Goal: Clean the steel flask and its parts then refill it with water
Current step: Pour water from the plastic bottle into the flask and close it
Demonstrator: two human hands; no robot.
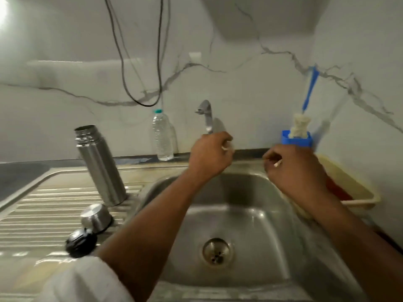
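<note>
The steel flask (pixel 100 164) stands open and upright on the ribbed drainboard (pixel 43 205), left of the sink. Its steel cap (pixel 96 216) and black stopper (pixel 80 245) lie on the drainboard in front of it. My left hand (pixel 210 153) grips the lower part of the tap (pixel 206 112) behind the basin. My right hand (pixel 292 168) hovers over the sink's back right corner, fingers curled and holding nothing, just below the blue holder (pixel 296 141). No water is visibly running from the tap.
The steel sink basin (pixel 250 205) has a drain (pixel 216 251) at its centre. A plastic water bottle (pixel 162 136) stands against the wall. A blue-handled bottle brush (pixel 308 92) sits in the blue holder. A yellow tray (pixel 353 188) lies to the right. Cables (pixel 139 83) hang on the wall.
</note>
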